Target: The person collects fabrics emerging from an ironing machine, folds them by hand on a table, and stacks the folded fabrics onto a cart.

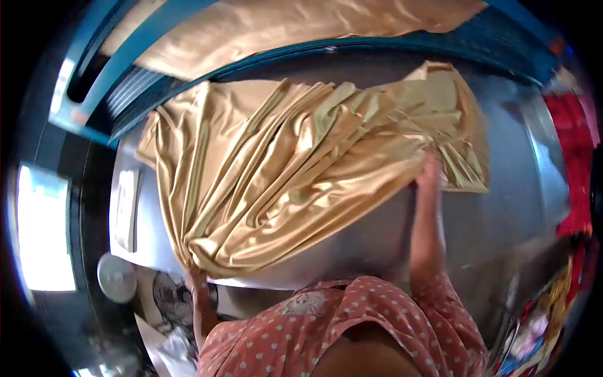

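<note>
A large sheet of shiny gold satin fabric (270, 169) lies in long folds across a grey metal table (370, 245). At the table's near left edge my left hand (196, 276) is closed around a gathered bunch of the fabric, and folds fan out from it. Over on the right, my right hand (428, 168) grips the fabric's near edge, its fingers partly hidden and slightly blurred. Beyond that hand, the right end of the cloth is crumpled, with one corner turned up at the back.
A blue machine frame (377, 43) runs along the table's back, with more gold fabric (270, 31) behind it. Left are a folded pale sheet (127, 210) on the table and a fan (173, 298) below. Red cloth (568, 151) hangs at right.
</note>
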{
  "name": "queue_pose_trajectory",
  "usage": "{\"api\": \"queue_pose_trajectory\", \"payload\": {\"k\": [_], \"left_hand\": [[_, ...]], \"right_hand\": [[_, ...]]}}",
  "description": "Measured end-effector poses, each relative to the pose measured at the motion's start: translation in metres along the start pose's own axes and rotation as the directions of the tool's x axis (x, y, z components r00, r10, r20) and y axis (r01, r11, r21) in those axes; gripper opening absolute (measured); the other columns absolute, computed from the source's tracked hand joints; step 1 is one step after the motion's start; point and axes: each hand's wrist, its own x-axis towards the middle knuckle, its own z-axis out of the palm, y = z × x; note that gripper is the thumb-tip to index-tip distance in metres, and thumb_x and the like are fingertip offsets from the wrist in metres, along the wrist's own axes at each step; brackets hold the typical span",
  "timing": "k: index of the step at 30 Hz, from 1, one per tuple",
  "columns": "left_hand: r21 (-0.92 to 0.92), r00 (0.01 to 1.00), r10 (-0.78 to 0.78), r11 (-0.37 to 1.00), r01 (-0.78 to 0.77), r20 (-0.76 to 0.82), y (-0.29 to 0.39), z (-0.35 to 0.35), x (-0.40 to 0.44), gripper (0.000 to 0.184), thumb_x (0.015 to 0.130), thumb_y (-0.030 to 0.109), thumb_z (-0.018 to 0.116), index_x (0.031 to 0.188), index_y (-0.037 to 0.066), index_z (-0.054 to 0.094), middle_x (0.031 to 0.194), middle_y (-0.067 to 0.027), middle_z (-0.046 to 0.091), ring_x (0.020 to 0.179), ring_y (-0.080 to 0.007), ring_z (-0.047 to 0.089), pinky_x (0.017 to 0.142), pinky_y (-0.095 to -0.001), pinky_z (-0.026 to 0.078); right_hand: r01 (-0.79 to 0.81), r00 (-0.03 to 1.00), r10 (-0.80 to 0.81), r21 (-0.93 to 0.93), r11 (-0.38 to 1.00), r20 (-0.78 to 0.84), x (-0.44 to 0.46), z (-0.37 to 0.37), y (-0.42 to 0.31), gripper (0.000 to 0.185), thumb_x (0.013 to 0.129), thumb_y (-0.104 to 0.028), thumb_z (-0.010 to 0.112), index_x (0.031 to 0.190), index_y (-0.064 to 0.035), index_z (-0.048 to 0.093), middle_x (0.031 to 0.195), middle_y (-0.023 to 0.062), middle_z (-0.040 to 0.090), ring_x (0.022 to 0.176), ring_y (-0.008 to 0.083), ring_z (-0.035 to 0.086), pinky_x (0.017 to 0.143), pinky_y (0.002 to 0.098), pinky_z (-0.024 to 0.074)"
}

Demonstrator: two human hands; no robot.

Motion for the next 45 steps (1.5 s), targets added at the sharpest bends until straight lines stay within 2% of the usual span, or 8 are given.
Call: {"api": "queue_pose_trajectory", "payload": {"k": [4,7,11,19,26,29,38,45], "left_hand": [[0.012,0.962,0.270,0.963,-0.270,0.031,0.097,0.008,-0.044,0.035,0.068,0.010,0.060,0.103,0.014,0.060,0.098,-0.0139,0.062,0.092,-0.0358,0.057,0.075,-0.0442,0.047],[-0.115,0.830,0.550,0.822,-0.557,-0.091,0.174,0.026,-0.090,0.044,0.065,-0.001,0.058,0.104,0.017,0.062,0.103,-0.0089,0.062,0.095,-0.0311,0.058,0.079,-0.0404,0.048],[-0.458,0.600,0.800,0.529,-0.715,-0.013,0.277,0.050,-0.149,0.042,0.065,0.012,0.069,0.106,0.016,0.062,0.111,-0.0099,0.059,0.102,-0.0268,0.057,0.086,-0.0355,0.048],[-0.900,-0.164,0.969,0.101,-0.425,0.187,0.435,0.088,-0.204,0.069,0.082,0.027,0.059,0.140,0.010,0.024,0.105,-0.0093,0.056,0.082,-0.0249,0.056,0.076,-0.0343,0.047],[-0.484,0.158,0.985,-0.104,0.869,0.072,0.434,-0.073,-0.022,0.055,0.092,0.043,0.043,0.133,0.008,0.038,0.125,-0.0104,0.051,0.114,-0.0218,0.049,0.099,-0.0350,0.036],[-0.990,0.820,0.571,0.088,-0.109,-0.039,0.344,-0.088,0.066,0.027,0.078,0.020,0.066,0.098,0.001,0.065,0.101,-0.0065,0.063,0.090,-0.0151,0.058,0.080,-0.0269,0.047],[-0.679,0.882,-0.448,0.695,0.239,-0.148,-0.007,0.016,0.253,0.092,0.057,0.049,0.077,0.123,-0.005,0.043,0.120,-0.0206,0.051,0.104,-0.0332,0.053,0.089,-0.0386,0.044],[-0.856,0.971,-0.193,0.467,0.219,0.143,0.112,0.002,0.324,0.051,0.072,0.028,0.069,0.112,0.001,0.053,0.105,-0.0074,0.057,0.091,-0.0187,0.055,0.074,-0.0318,0.047]], "right_hand": [[0.410,0.889,-0.449,-0.287,0.866,-0.086,-0.022,-0.181,-0.132,0.044,0.084,-0.026,0.054,0.121,-0.0038,0.048,0.111,0.0137,0.056,0.100,0.0308,0.054,0.087,0.0412,0.0448],[0.263,0.282,-0.823,-0.864,-0.429,0.494,-0.101,-0.295,-0.286,0.044,0.077,-0.023,0.059,0.113,0.0020,0.055,0.098,0.0186,0.061,0.091,0.0342,0.057,0.081,0.0403,0.0469],[-0.515,0.280,-0.956,-0.826,-0.229,0.090,-0.167,-0.391,-0.483,0.036,0.085,-0.023,0.053,0.110,0.0032,0.056,0.096,0.0167,0.063,0.087,0.0292,0.060,0.077,0.0387,0.0480],[0.149,0.473,-0.826,-0.952,-0.269,0.307,-0.124,-0.158,-0.409,0.039,0.086,-0.030,0.054,0.111,-0.0006,0.056,0.102,0.0138,0.061,0.091,0.0255,0.058,0.082,0.0379,0.0459],[0.478,0.831,0.223,-0.859,0.181,0.509,-0.269,0.206,-0.013,0.041,0.087,-0.036,0.055,0.113,-0.0039,0.055,0.108,0.0112,0.060,0.094,0.0222,0.056,0.086,0.0372,0.0440],[0.991,0.122,0.306,-0.134,0.019,0.944,-0.304,0.274,0.057,0.034,0.080,-0.022,0.065,0.107,-0.0038,0.058,0.110,0.0170,0.057,0.107,0.0312,0.051,0.091,0.0404,0.0416],[0.631,0.663,-0.087,-0.618,-0.469,0.743,-0.222,0.108,0.118,0.032,0.079,-0.011,0.059,0.111,-0.0067,0.056,0.124,0.0102,0.047,0.117,0.0310,0.042,0.098,0.0453,0.0302],[0.571,0.783,-0.182,-0.804,-0.167,0.594,-0.236,0.106,0.108,0.031,0.081,-0.006,0.057,0.111,-0.0045,0.055,0.120,0.0140,0.051,0.111,0.0323,0.048,0.091,0.0396,0.0401]]}}
